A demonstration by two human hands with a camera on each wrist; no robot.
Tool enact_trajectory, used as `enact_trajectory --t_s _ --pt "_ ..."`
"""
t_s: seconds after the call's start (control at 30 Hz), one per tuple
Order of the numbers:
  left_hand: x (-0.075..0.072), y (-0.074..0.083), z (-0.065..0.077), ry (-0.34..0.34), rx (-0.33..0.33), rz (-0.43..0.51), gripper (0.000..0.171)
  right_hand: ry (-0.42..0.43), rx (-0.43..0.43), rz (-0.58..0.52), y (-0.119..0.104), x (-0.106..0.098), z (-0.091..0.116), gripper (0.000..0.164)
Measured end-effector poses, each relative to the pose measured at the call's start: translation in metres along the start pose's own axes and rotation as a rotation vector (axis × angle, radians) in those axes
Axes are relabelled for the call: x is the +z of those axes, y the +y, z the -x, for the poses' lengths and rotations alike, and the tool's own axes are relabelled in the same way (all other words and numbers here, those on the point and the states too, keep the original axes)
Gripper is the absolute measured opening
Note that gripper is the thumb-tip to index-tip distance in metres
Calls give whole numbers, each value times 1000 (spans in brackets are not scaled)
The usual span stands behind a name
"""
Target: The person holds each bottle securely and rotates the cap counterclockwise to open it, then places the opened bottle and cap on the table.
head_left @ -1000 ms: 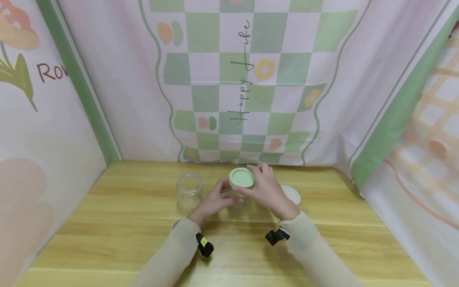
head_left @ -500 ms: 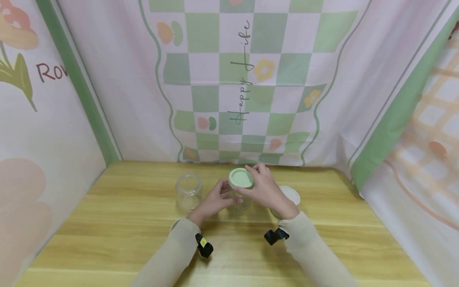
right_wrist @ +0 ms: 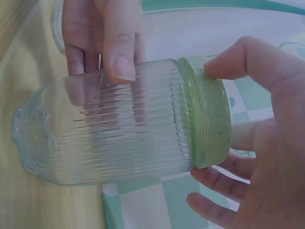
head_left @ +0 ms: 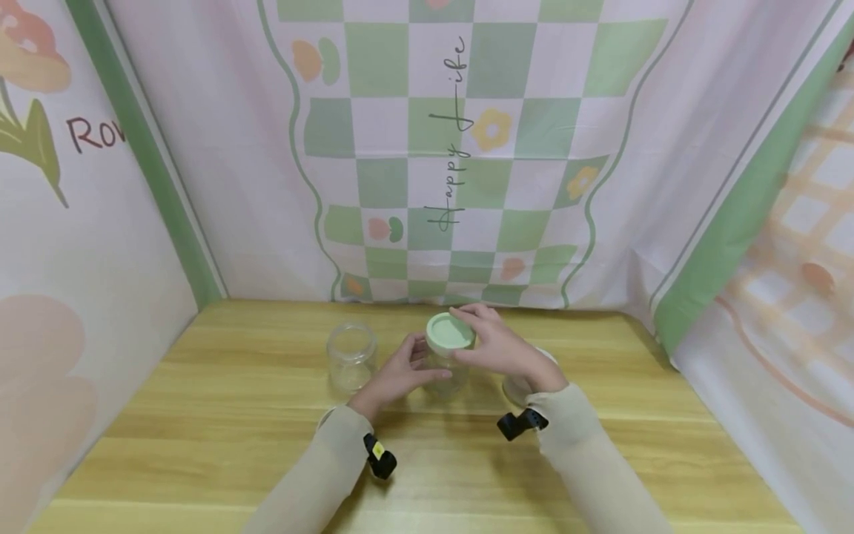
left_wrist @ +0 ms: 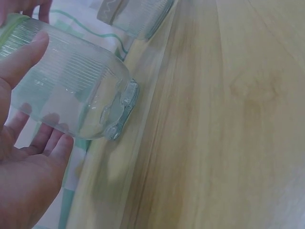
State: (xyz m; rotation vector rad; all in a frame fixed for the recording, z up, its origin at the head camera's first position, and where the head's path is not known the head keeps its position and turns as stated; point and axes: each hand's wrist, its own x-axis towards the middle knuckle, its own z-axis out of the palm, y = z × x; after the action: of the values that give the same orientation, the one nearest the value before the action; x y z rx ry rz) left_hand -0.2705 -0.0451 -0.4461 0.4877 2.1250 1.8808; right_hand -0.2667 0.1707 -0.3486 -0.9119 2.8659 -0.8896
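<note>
In the middle of the table stands a ribbed clear glass jar (right_wrist: 128,138) with a light green lid (head_left: 449,332) on its mouth. My left hand (head_left: 397,377) holds the jar's body from the left, thumb on the near side and fingers round the far side. At the top, my right hand (head_left: 499,347) grips the lid's rim, its thumb and fingers on opposite sides in the right wrist view. The jar's upright body is partly hidden by both hands in the head view.
An unlidded glass jar (head_left: 352,360) stands to the left. On the right, another jar (head_left: 517,391) with a pale lid is partly behind my right wrist. A pale rim (head_left: 325,417) peeks out by my left sleeve. Patterned cloth (head_left: 440,245) hangs behind the wooden table (head_left: 427,475).
My right hand has turned round the green lid, its thumb shifting right along the near rim and its wrist swinging right. The left hand and the jar stay in place.
</note>
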Motion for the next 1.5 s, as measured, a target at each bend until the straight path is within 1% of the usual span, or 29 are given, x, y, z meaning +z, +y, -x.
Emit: enact_trajectory --t_s 0.1,0.27,0.47,0.63,0.73,0.83,0.93,1.0,1.1,1.23,1.5 --pt "0 1 1 -3 2 -11 78 -30 -20 -20 2 -1 -1 75" --pt "0 1 2 -6 7 -17 79 -55 -48 -41 3 -1 -2 75" --pt "-1 1 2 -12 12 -9 81 -86 -72 -74 5 0 -4 77" --pt "-1 0 1 -14 15 -5 79 -96 -79 -75 7 2 -6 79" --pt "-1 0 1 -12 11 -10 78 -83 -58 -79 6 4 -7 81" --pt "-1 0 1 -9 4 -14 78 -49 -36 -75 4 5 -7 85" --pt "-1 1 2 -11 0 -11 77 -6 -31 -43 2 6 -7 91" --pt "-2 1 2 -12 -1 -12 78 17 -28 -20 1 7 -7 92" --pt "-2 1 2 -11 0 -9 77 39 -18 4 0 7 -8 92" --pt "-1 1 2 -11 8 -5 77 48 -5 16 -1 7 -8 90" --pt "-1 1 2 -19 21 -7 79 46 -22 31 -2 6 -8 82"
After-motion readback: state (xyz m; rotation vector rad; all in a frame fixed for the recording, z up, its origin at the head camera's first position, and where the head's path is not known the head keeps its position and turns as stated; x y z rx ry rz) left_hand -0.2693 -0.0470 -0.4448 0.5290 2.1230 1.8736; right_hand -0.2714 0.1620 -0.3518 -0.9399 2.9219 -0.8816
